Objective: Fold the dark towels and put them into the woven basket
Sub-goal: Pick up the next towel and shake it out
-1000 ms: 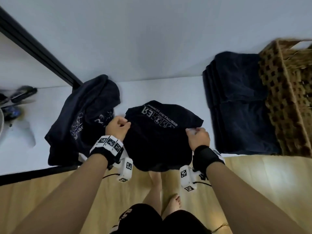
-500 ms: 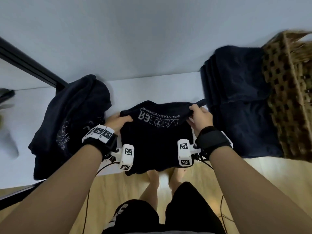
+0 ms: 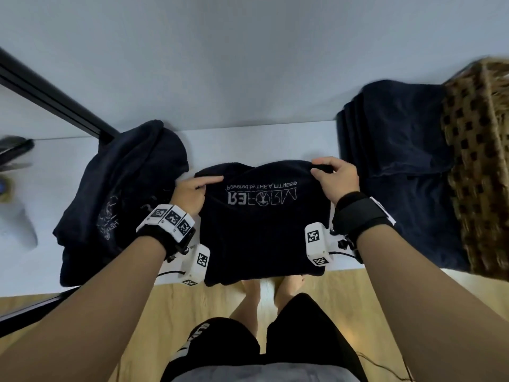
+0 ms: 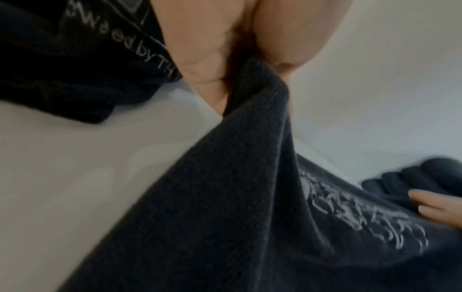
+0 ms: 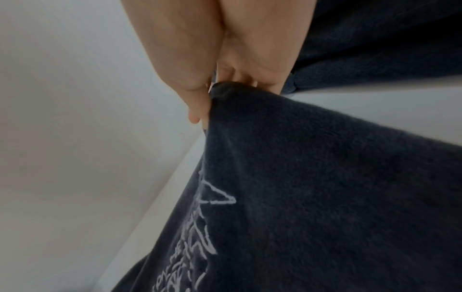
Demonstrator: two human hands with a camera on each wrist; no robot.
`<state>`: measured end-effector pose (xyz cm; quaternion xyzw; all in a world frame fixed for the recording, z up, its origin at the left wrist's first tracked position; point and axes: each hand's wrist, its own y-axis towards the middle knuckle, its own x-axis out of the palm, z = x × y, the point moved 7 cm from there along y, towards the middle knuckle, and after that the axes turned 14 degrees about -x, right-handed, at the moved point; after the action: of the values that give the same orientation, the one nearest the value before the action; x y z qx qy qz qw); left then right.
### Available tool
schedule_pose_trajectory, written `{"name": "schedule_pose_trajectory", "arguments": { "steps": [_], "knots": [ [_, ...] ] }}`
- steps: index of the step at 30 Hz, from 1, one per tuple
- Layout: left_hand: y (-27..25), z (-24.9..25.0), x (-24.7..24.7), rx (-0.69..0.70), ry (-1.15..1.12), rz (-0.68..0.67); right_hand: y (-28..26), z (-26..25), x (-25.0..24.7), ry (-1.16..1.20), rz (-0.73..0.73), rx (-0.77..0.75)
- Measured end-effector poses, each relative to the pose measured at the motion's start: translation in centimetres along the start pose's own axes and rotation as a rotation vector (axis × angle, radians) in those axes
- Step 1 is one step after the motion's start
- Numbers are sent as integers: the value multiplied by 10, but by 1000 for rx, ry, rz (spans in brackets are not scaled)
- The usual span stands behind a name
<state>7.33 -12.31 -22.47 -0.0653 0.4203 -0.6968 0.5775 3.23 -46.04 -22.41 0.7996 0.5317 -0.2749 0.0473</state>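
Observation:
A dark towel with white lettering [image 3: 261,224] is stretched between both hands over the white table's front edge. My left hand [image 3: 192,191] pinches its far left corner; the left wrist view shows the cloth [image 4: 250,177] held between thumb and fingers [image 4: 200,59]. My right hand [image 3: 334,175] pinches the far right corner, seen close in the right wrist view as fabric [image 5: 325,177] under the fingers [image 5: 190,79]. The woven basket [image 3: 479,161] stands at the far right.
A loose heap of dark towels [image 3: 118,194] lies left of the held one. A folded stack of dark towels [image 3: 399,172] lies against the basket. A white wall stands behind the table [image 3: 248,139]. Grey objects sit at the far left edge.
Both hands have spread apart and moved away from me, pulling the towel flat so its lettering shows in full. The view has shifted slightly leftward and closer.

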Motion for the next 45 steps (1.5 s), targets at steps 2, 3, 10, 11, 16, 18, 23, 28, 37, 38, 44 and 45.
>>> {"name": "schedule_pose_trajectory", "arguments": {
  "steps": [2,3,10,11,16,18,23,28,37,38,44,45],
  "knots": [
    [0,-1,0,-22,56,34,1,-7,0,-4,-4,-18],
    [2,-2,-3,-35,86,87,1,-11,-1,-12,15,-35],
    [0,-2,2,15,290,168,-2,-20,11,-249,-27,-182],
    [3,-6,4,-10,333,146,-2,-14,16,-294,-91,-158],
    [16,-14,5,-82,551,122,-6,10,28,-419,-242,-66],
    [20,-11,3,-82,519,113,-6,12,29,-420,-253,-75],
    [24,-7,-1,-43,338,147,-4,10,19,-298,-144,-143],
    [16,-6,-13,81,341,440,-6,16,19,-438,-187,-114],
    [35,-16,9,-46,728,292,-51,-9,34,-709,-306,-290],
    [33,-14,10,-47,741,289,-64,-3,41,-713,-399,-278],
    [3,-2,12,21,857,368,-99,28,59,-826,-663,-164],
    [-10,1,17,95,897,413,-99,29,60,-823,-661,-158]
  ]
}}
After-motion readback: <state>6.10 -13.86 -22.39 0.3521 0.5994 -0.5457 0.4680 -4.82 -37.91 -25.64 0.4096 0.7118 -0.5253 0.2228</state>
